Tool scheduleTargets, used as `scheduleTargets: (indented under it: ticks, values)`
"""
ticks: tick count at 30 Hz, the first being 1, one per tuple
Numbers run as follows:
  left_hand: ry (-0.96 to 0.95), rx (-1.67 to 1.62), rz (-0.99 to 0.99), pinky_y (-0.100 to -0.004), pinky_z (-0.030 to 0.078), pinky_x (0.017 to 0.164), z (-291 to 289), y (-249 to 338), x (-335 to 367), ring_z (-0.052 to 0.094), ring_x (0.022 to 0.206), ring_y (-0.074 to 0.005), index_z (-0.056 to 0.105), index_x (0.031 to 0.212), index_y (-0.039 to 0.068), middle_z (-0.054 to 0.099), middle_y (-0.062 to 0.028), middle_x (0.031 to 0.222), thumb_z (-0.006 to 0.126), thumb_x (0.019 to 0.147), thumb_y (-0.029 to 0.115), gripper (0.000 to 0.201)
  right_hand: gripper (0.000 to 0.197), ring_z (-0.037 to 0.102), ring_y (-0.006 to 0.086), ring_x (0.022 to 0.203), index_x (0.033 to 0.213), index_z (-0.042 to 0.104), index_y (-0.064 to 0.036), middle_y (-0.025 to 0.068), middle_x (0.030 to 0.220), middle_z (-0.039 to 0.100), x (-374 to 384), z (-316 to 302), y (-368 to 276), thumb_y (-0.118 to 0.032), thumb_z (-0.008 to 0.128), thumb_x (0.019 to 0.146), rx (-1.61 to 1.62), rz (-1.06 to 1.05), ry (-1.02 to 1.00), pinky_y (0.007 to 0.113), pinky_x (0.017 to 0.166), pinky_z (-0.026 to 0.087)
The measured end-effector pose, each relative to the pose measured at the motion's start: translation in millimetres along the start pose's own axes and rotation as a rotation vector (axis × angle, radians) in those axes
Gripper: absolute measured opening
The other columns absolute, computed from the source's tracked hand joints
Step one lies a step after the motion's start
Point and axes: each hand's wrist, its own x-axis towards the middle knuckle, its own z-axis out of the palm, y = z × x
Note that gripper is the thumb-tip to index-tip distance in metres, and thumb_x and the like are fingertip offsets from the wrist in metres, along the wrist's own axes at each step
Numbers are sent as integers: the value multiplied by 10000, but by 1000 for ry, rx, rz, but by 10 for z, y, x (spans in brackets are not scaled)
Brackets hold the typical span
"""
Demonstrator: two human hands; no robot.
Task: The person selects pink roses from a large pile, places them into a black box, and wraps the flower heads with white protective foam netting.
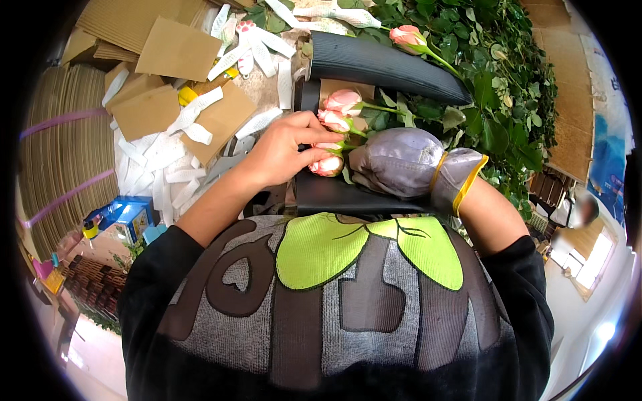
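Note:
Several pink roses lie with their heads in a row in a black trough in front of me. My left hand is bare, its fingers and thumb closed about the lower rose heads, between a middle rose and the nearest rose. Above them, the top rose rests with its stem running right. My right hand wears a grey glove with yellow trim. It is curled into a fist just right of the heads, where the lower stems run into it; the grip itself is hidden.
A ribbed black cover arches behind the trough, with another pink rose beyond it. Leafy stems pile at right. White foam net sleeves and cardboard pieces spread at left, beside strapped cardboard stacks.

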Motion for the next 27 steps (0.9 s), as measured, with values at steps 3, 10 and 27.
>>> scheduleTargets:
  ticks: [3,10,27]
  values:
    - [-26,82,92,-316,442,836,-5,9,-51,539,922,-195,652,1150,103,578,-42,940,748,721,80,440,169,635,310,729,945,633,-114,138,747,632,-128,103,75,-215,560,831,47,-8,151,415,613,502]
    - [-39,219,144,-353,420,842,2,29,-86,525,918,-230,629,1175,141,552,-60,984,783,677,159,522,315,613,205,816,1141,555,-72,115,919,604,-167,517,311,-217,576,863,-1598,-263,364,298,733,510]
    - [81,299,286,-381,403,925,44,8,-10,532,1076,-274,687,1091,158,571,-102,1187,742,717,143,379,166,625,301,621,879,589,-60,144,705,615,-72,-38,-77,-205,603,799,-321,292,758,395,528,500]
